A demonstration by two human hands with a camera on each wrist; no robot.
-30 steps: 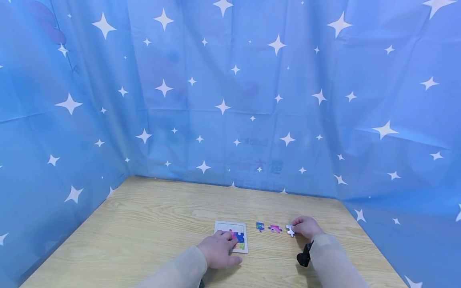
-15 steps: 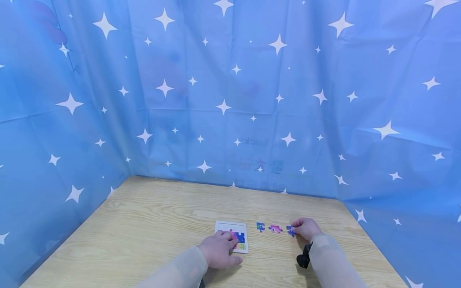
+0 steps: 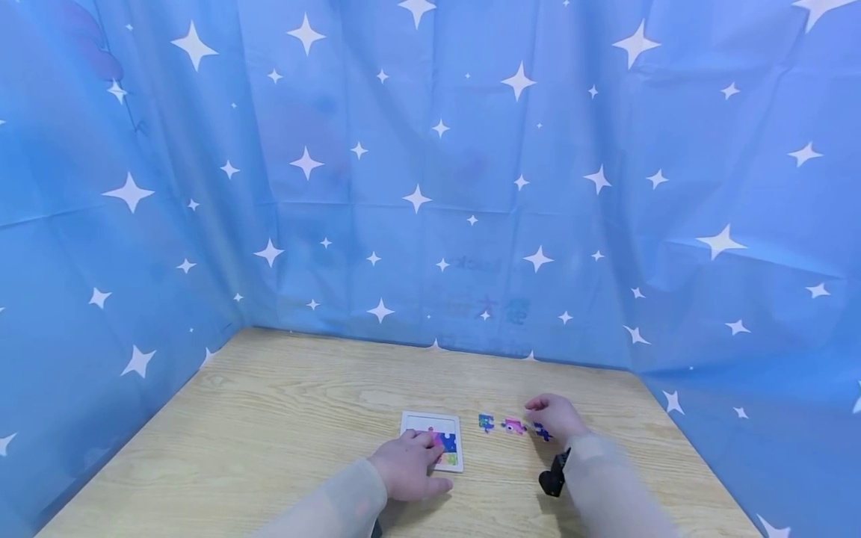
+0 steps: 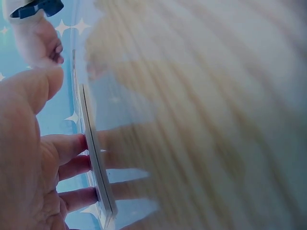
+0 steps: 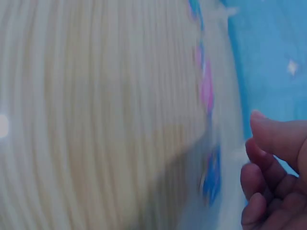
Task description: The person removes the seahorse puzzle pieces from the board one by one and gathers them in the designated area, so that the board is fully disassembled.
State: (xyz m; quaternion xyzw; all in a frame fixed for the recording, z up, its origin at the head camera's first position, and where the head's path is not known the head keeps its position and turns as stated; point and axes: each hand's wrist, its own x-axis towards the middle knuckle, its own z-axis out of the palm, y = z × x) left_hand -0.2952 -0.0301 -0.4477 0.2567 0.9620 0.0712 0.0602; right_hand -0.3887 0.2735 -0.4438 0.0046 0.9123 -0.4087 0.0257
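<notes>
While a blue curtain (image 3: 377, 164) printed with white four-pointed stars fills the back and both sides of the scene, a light wood-grain desk (image 3: 282, 418) spreads out below it. Two pale sleeves reach in from the near edge, the left one (image 3: 323, 504) and the right one (image 3: 615, 493), and both hands are bare. The left hand (image 3: 409, 467) lies palm down with its fingers extended, their tips resting on a jigsaw board; it grips nothing, and its thumb is stretched out to the side, off the board. The right hand (image 3: 557, 415) is raised above the desk with loosely curled fingers and a small gap between thumb and forefinger, holding nothing. The white-rimmed jigsaw board (image 3: 460, 444) lies flat under the left fingertips, white across its far part, with pink, dark blue and yellow-green pieces fitted in the nearer part. A black wrist camera (image 3: 554, 478) sits at the right cuff. Smallest are three loose jigsaw pieces in a row on the desk, right of the board: a pink one with an eye (image 3: 513, 426) in the middle, a blue-and-green one (image 3: 486, 423) nearest the board, and a dark blue one (image 3: 542, 432) just beside the right hand, partly hidden by it in the head view.
</notes>
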